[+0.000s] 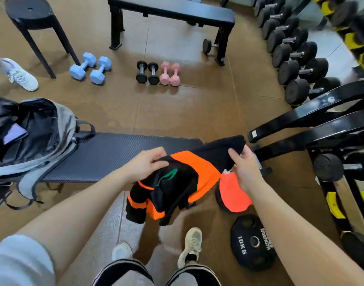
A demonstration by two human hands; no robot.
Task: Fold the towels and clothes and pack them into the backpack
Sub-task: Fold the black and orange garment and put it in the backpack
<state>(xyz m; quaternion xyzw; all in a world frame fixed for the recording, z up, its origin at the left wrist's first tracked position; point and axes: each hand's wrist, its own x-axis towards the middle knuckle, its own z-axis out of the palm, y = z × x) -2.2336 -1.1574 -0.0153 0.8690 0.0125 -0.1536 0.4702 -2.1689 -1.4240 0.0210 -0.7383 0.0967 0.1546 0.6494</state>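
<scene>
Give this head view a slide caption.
Both hands, left and right, hold a black-and-orange garment near the open backpack.

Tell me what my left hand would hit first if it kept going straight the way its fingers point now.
Probably nothing new: the left hand already grips the black and orange garment, fingers pointing right toward the right hand holding the other end. Going straight, it would likely bunch cloth into that hand; depth is unclear.

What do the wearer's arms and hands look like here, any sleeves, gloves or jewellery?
Both forearms are bare. The left hand and right hand wear no gloves; no rings, watch or wristband are visible. A short, light grey fabric sleeve covers the left upper arm. The right sleeve is out of frame.
</scene>
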